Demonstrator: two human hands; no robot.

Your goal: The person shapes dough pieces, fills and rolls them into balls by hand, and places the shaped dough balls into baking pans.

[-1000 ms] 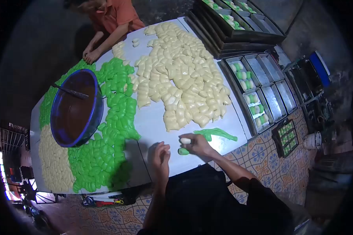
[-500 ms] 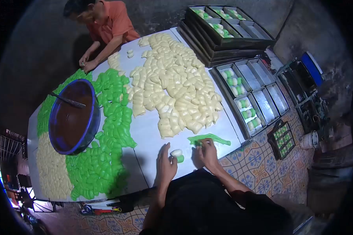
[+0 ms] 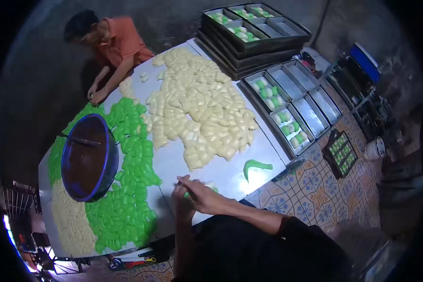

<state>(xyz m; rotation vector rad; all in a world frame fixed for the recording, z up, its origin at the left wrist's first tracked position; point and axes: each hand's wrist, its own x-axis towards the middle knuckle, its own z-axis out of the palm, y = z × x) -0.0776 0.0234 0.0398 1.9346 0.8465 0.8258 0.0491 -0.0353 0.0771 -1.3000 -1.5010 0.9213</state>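
My right hand (image 3: 205, 197) has come over to my left hand (image 3: 182, 203) at the near edge of the table. Fingers of both hands are closed around a small piece of green dough (image 3: 187, 194), mostly hidden between them. Just behind my right hand, white and green dough balls (image 3: 213, 186) show in part on the table. A loose strip of green dough (image 3: 255, 165) lies curved to the right. Beyond my hands spreads a large pile of cream-coloured dough pieces (image 3: 207, 108), with green dough pieces (image 3: 135, 160) to the left.
A blue basin (image 3: 114, 162) of brown filling, with a utensil across it, stands among the dough. Metal trays (image 3: 310, 113) partly filled with green and white balls line the right edge, near stacked trays (image 3: 249, 47). Across the table, a person in an orange shirt (image 3: 124, 37) handles dough.
My right hand has left the green strip and moved left to meet my left hand, with green dough between them. The strip now lies bent. The view has shifted slightly.
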